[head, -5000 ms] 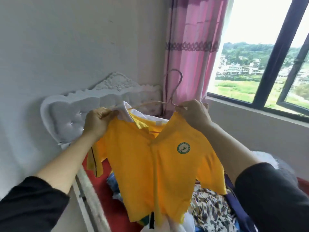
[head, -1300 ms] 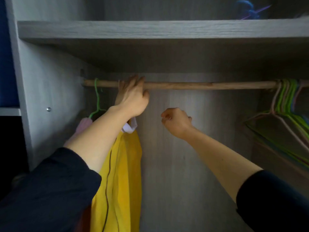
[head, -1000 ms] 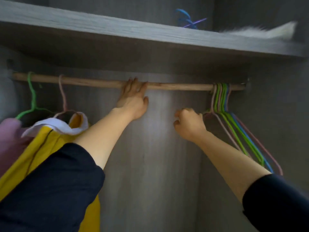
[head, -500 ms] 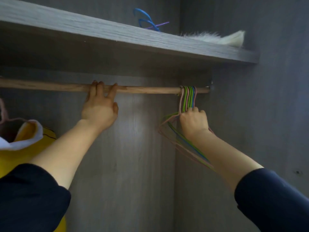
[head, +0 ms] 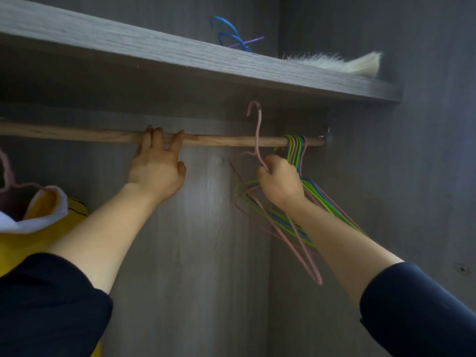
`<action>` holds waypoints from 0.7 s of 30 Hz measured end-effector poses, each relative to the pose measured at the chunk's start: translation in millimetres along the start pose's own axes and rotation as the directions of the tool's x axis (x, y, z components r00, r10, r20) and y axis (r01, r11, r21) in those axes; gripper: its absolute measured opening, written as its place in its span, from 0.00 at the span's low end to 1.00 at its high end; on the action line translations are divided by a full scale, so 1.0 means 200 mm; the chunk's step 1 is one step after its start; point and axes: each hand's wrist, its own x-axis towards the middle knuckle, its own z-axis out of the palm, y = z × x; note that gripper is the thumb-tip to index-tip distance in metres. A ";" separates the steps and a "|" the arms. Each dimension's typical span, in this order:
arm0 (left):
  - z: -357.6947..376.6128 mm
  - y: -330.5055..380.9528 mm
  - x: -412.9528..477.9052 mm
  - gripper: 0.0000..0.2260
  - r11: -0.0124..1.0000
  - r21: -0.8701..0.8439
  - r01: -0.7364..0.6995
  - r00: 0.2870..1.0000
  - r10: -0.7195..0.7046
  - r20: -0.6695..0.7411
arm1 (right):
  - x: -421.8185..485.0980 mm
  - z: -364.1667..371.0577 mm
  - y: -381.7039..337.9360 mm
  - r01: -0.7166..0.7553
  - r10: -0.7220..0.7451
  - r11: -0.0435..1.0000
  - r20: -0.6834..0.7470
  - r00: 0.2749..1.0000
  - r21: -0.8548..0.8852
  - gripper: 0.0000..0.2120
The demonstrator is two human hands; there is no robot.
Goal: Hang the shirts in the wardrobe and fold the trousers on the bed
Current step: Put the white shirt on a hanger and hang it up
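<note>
head view: wardrobe interior
left hand (head: 157,173): fingers hooked over the rod (head: 219,140), thumb free below it
right hand (head: 280,184): fingers curled round the neck of a pink hanger (head: 257,130), whose hook is clear above the rod
spare hangers (head: 296,145): bunched at the rod's right end
yellow shirt (head: 15,243): hanging far left, under the rod

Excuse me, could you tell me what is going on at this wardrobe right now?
A person is fetching a hanger. Their left hand has its fingers hooked over the wooden rail, while the right hand grips a pink hanger whose hook stands free above the rail. The other hangers hang bunched at the rail's right end. A yellow shirt already hangs at the far left.
</note>
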 end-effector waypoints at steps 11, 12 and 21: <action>-0.01 0.03 -0.13 0.33 0.994 -0.092 0.053 0.968 -0.028 0.250 | -0.36 0.03 0.05 -0.443 0.348 0.813 0.295 0.890 0.377 0.12; 0.03 0.05 -0.20 0.33 0.986 -0.151 0.068 0.962 -0.024 0.273 | -0.41 0.02 0.05 -0.506 0.394 0.768 0.332 0.857 0.392 0.11; 0.31 0.27 -0.80 0.19 0.865 -0.472 0.167 0.890 0.073 0.449 | -0.91 -0.23 0.19 -0.495 0.493 0.868 0.152 0.857 -0.028 0.25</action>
